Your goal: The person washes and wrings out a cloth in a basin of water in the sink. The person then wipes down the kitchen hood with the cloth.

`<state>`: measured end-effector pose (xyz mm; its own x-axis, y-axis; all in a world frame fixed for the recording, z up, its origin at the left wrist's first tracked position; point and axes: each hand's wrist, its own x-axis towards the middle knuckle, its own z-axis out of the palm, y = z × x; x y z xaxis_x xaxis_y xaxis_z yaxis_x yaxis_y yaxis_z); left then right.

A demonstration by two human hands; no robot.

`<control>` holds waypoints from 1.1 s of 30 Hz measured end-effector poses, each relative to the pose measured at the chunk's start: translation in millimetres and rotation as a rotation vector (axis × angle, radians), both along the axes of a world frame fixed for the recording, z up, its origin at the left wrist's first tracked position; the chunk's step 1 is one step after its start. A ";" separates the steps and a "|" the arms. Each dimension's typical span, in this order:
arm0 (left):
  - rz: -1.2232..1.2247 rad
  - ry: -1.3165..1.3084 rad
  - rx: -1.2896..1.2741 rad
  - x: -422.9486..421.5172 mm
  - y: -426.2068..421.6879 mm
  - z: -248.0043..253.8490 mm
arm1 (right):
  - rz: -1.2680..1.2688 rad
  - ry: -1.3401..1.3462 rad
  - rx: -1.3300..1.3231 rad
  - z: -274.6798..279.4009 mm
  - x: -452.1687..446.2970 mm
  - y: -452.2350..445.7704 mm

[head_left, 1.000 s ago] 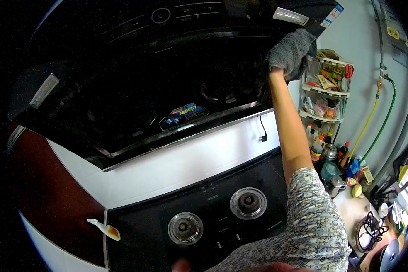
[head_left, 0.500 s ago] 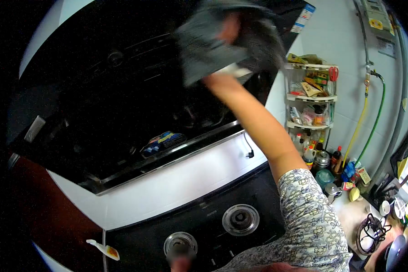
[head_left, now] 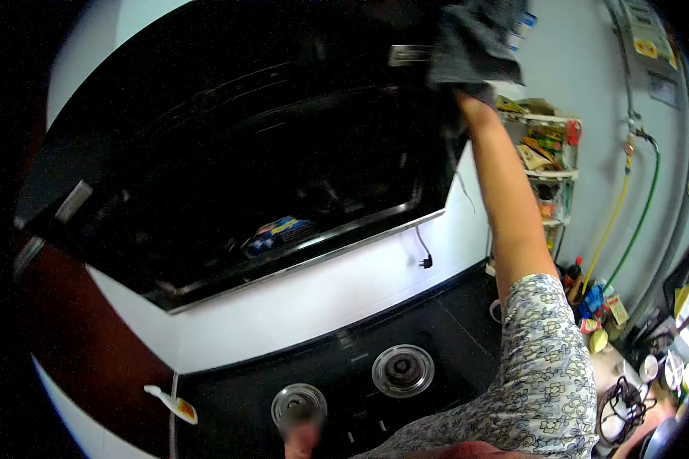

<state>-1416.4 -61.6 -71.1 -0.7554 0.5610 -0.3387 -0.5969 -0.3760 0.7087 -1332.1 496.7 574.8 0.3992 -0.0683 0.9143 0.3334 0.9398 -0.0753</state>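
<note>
My right hand, mostly hidden, reaches up to the right end of a black range hood (head_left: 337, 130). It holds a dark grey cloth (head_left: 478, 50), which covers its fingers; only the wrist shows below. The cloth lies over the hood's right edge, close to a small metal plate (head_left: 410, 55). Low in the picture, my left hand (head_left: 302, 442) is over the left burner (head_left: 298, 398) of the black cooktop (head_left: 337, 375). A grey blur hides its fingertips, so what they hold or touch does not show.
A white bottle with an orange label (head_left: 177, 407) lies left of the burners. Behind my right arm stands a corner shelf (head_left: 559, 174) with packets and bottles. A plug (head_left: 426, 262) hangs beneath the hood. Yellow and green hoses (head_left: 641, 214) run down the right wall.
My right hand and the cloth have moved right across the hood to its right end. The view has shifted slightly. My left hand stays by the left burner.
</note>
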 end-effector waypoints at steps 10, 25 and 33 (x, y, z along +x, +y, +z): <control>0.062 -0.195 0.323 68.0 -58.5 -22.8 | -0.005 -0.076 -0.270 -1.2 -78.4 -70.0; 0.482 -0.102 0.007 64.4 -171.6 25.1 | 1.160 -0.509 0.857 -8.1 -86.5 -460.2; 0.479 -0.103 -0.079 62.6 -175.9 58.9 | 0.548 -0.324 0.215 35.0 -47.8 -259.4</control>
